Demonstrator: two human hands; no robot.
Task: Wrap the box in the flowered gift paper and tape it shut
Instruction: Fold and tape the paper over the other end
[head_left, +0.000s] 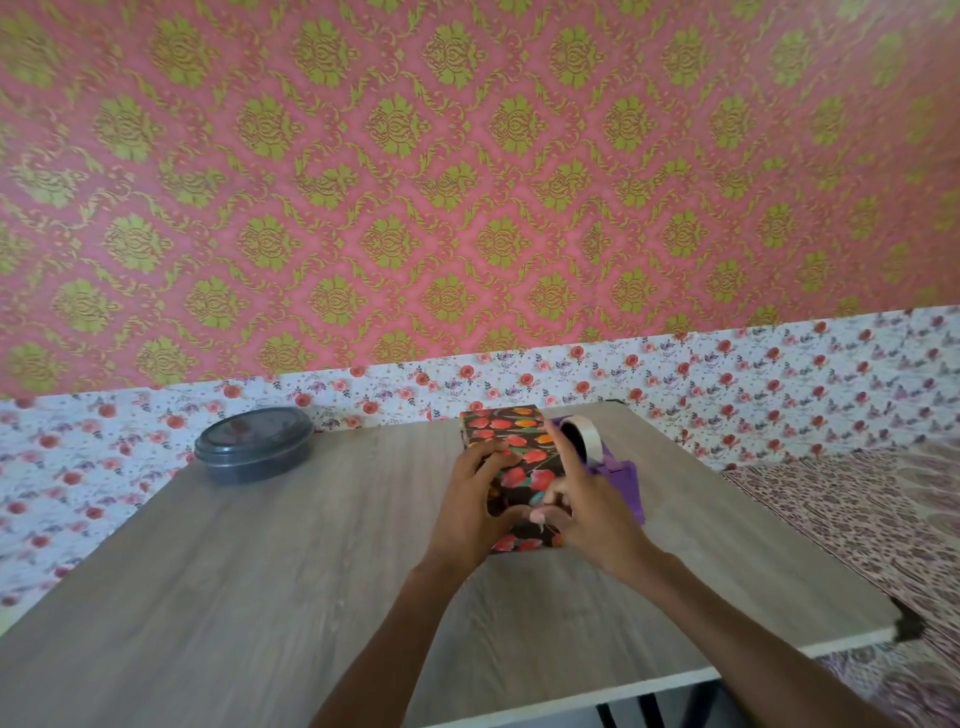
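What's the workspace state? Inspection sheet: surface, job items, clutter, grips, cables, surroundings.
surface: wood-grain table.
job's things: box covered in dark flowered paper, far centre; purple tape dispenser with tape roll beside it on the right.
clutter: dark lidded round container, far left.
grips: left hand holds the box's left side, fingers curled over the top; right hand at its near right, index finger straight along the top edge, other fingers curled; whether they pinch anything cannot be told.
cables: nothing seen.
surroundings: pink-green patterned wall, flowered white band below; patterned cloth at right.
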